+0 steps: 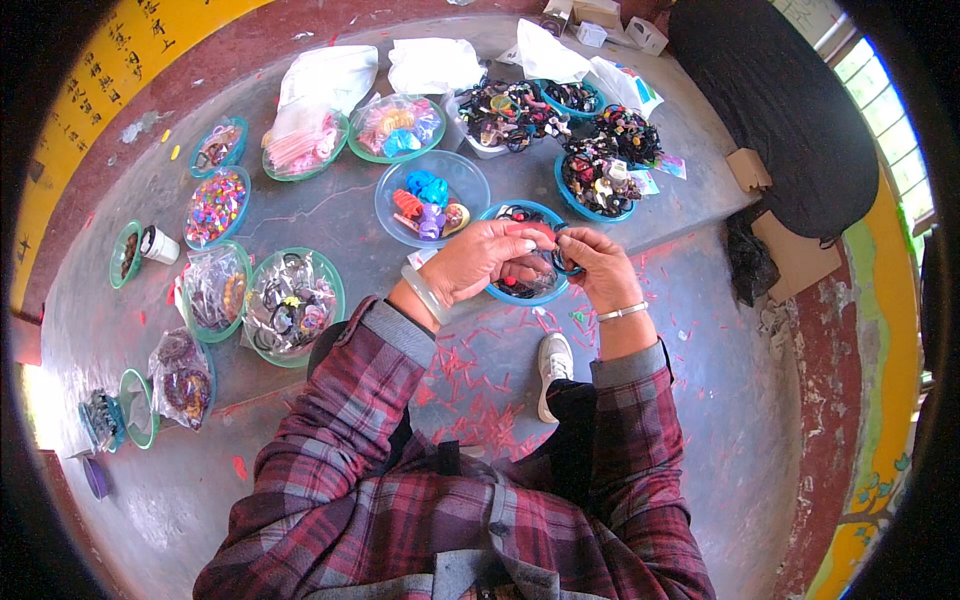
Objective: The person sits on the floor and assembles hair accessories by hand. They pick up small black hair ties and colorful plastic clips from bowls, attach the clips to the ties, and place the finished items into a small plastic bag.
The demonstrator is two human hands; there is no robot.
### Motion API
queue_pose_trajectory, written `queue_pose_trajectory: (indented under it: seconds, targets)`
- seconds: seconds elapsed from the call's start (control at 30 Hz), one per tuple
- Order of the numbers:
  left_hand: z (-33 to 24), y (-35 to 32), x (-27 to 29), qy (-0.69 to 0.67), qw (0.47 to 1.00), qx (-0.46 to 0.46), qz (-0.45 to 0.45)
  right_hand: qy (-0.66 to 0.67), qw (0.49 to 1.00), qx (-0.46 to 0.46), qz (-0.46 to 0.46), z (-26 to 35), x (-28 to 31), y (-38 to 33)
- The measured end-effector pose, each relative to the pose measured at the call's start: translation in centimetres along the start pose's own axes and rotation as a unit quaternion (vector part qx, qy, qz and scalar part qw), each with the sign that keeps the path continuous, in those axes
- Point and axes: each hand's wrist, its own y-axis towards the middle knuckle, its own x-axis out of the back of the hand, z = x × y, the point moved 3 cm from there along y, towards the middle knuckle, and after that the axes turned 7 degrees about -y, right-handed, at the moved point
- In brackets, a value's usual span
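Observation:
Over a blue basin (541,296) of dark hair ties, both my hands are raised close together. My left hand (468,262) is closed around a small red piece (532,231), whose exact kind I cannot make out. Between thumb and fingertips, my right hand (603,270) pinches a dark hair tie (569,264), partly hidden by the fingers. Just beyond my hands, a clear blue bowl (388,212) holds blue, red and purple plastic pieces.
Thin red scraps (470,385) litter the floor by my shoe (553,365). Green bowls (338,300) of bagged accessories stand left. Basins of black hair ties (598,178) and white bags (435,65) lie farther back. Cardboard (800,255) rests at the right.

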Motion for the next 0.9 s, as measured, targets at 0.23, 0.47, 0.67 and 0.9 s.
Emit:
queue_pose_trajectory:
  seconds: [0.23, 0.47, 0.67, 0.9]
  targets:
    - [0.3, -0.2, 0.6, -0.004, 0.999, 0.002, -0.033, -0.166, 0.984, -0.016, -0.054, 0.9, 0.6, -0.3]
    - [1.6, -0.2, 2.7, 0.100, 0.984, 0.041, -0.140, -0.046, 0.972, 0.198, -0.114, 3.0, -0.7, -1.6]
    - [2.7, 0.1, 2.6, 0.145, 0.975, 0.063, -0.153, -0.149, 0.955, 0.233, -0.104, 1.8, -2.9, -1.2]
    - [2.7, 0.1, 2.8, 0.140, 0.976, 0.065, -0.152, -0.206, 0.951, 0.214, -0.089, 1.3, -2.3, -0.6]
